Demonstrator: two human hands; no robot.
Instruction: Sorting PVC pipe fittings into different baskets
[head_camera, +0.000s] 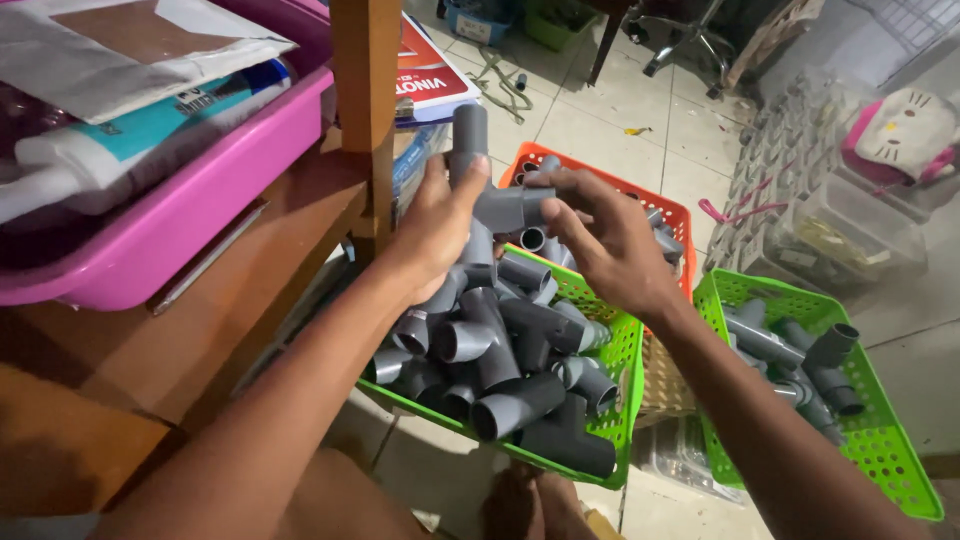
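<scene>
Grey plastic pipe tee fitting is up in both hands, held above the near basket, just in front of the wooden post. Left hand wraps the upright leg, thumb pressed across the joint; right hand pinches the side socket w/ fingertips, so both are grasping the one fitting.

Feel, by the look: rigid moulded plastic, light, smooth and a bit slick on the barrel, not fragile. Best hold is prob. around a socket collar or right at the junction, where the shape stops it from twisting out.

Moving outward: under the hands sits a lime-green plastic mesh basket heaped w/ more grey tees and elbows, roughly fifteen visible, exact count can't be told since they're stacked. Behind it, an orange plastic mesh basket w/ a few more grey pieces, mostly hidden. To the right, a second lime-green basket holding approx. five or six grey fittings. So 3 baskets, 2 green + 1 orange.

Far left, a pink plastic tub rests on the brown wooden shelf. Bare foot at bottom edge on the tiled floor.
</scene>
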